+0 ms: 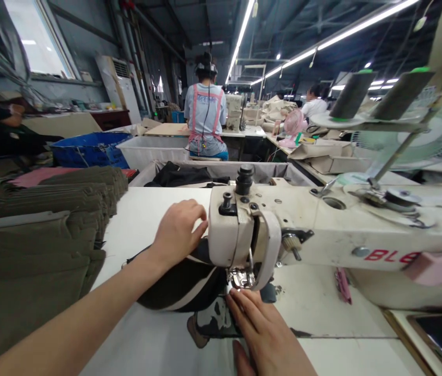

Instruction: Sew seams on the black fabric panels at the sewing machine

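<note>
A white sewing machine [230, 230] stands before me, its metal presser foot [241, 278] down by dark cloth. The piece [169, 284] is black and dark olive with pale bands, bunched left of the needle area. Over its far side hovers or rests my left hand [179, 230], thumb and forefinger apart beside the machine head; its other fingers are mostly hidden. My right hand [265, 331] lies nearly flat just in front of the presser foot, fingertips at the cloth edge. Beside those fingers is a camouflage-patterned patch [216, 316] on the machine bed.
Folded olive cloth panels [48, 235] are stacked on the left. Behind the table stand a bin of dark cloth [185, 172], a white bin [154, 149] and a blue bin [90, 149]. Thread cones [351, 96] rise at right. A person in an apron [205, 112] sits ahead.
</note>
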Available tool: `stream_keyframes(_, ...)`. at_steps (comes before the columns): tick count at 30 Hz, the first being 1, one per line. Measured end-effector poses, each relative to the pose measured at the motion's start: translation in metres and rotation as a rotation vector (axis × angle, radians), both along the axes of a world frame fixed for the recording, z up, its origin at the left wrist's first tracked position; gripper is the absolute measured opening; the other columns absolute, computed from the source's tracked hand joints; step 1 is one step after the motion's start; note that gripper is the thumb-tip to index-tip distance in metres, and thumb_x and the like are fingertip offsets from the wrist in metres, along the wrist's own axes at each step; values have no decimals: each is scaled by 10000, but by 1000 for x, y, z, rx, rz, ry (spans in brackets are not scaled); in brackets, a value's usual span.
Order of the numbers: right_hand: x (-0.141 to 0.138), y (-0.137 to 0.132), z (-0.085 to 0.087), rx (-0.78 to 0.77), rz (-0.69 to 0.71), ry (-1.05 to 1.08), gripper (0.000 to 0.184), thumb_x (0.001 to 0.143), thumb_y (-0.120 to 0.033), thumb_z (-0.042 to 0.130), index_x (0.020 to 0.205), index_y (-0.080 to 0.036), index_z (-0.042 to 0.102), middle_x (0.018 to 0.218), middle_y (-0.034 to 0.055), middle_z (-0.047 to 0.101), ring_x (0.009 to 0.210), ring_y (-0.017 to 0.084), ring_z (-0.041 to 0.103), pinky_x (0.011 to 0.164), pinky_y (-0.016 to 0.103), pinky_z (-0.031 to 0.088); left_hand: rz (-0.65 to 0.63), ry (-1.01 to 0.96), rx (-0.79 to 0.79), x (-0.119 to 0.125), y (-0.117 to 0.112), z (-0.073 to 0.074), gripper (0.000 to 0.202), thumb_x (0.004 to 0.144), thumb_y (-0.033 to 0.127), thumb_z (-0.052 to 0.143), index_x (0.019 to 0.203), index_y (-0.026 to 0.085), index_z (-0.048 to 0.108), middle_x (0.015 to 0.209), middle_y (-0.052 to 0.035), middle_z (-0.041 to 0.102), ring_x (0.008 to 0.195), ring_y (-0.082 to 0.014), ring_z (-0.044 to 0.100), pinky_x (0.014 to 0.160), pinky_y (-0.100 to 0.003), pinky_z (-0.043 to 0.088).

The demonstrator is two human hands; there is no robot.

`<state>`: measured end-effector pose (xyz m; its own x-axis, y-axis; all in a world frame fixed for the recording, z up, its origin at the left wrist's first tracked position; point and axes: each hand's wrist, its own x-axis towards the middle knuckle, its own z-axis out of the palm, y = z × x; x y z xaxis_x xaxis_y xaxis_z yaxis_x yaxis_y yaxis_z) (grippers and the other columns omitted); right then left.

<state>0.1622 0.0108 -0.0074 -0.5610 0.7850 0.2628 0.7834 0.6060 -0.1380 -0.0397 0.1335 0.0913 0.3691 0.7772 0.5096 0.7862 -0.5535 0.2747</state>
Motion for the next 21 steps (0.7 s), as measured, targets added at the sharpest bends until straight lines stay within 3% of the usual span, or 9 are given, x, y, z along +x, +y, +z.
stream_keyframes(2,-3,-1,7,-5,-7,14,669,657,-103,458,1324,-56,442,1371,136,447,1246,348,402,983,534,425,-63,80,-120,-16,-30,-8,355,883,409,484,641,152,516,623,-3,529,582,-149,503,515,-245,397)
stream_keyframes(4,-5,-2,12,-7,-4,30,648,664,-100,463,1311,-46,454,1350,152,465,1249,346,393,998,555,397,-175,247,-239,-27,-60,-28,299,809,444,586,732,156,558,718,-22,587,661,-187,546,570,-268,427)
stream_keyframes(6,-6,-3,14,-4,-10,50,612,694,-103,464,1304,-47,458,1328,163,480,1243,337,393,1008,567,377,-142,348,-213,-33,-81,-51,142,861,270,530,792,156,580,791,-48,618,742,-218,577,647,-304,449)
stream_keyframes(8,-3,-5,14,-9,-17,79,560,746,-117,459,1304,-69,458,1314,155,486,1239,319,391,1023,559,358,-56,378,-213,-38,-89,-61,177,891,170,437,777,161,572,742,-44,617,695,-214,588,613,-294,441)
stream_keyframes(10,1,-8,13,-29,-16,123,515,787,-126,452,1301,-98,459,1308,142,484,1245,300,376,1046,544,325,54,375,-222,-46,-90,-52,242,917,185,377,758,159,557,651,-32,588,597,-201,571,544,-275,413)
stream_keyframes(13,-2,-16,14,-119,26,267,515,832,-171,478,1342,-172,404,1364,114,416,1293,289,303,1079,542,247,162,135,-236,-62,-96,-13,290,948,291,342,815,152,560,643,-19,575,589,-177,555,557,-256,421)
stream_keyframes(17,-44,-30,25,-541,-5,857,693,873,-358,521,1437,-261,129,1490,98,215,1321,271,280,1041,497,315,34,-477,-319,-64,-122,27,265,920,379,434,1026,175,567,862,-17,638,820,-171,595,730,-234,473)
stream_keyframes(19,-73,-34,30,-760,-2,1205,575,877,-410,516,1379,-243,290,1379,111,416,1194,244,455,929,402,441,-16,-781,-394,-56,-133,30,297,898,385,483,1104,183,553,907,-24,659,861,-185,615,756,-252,497)
stream_keyframes(21,-97,-35,32,-862,19,1407,411,857,-434,546,1194,-201,516,1045,83,635,874,202,603,734,313,496,-65,-1058,-471,-48,-140,27,349,876,396,519,1161,195,535,883,-28,680,839,-198,641,728,-274,527)
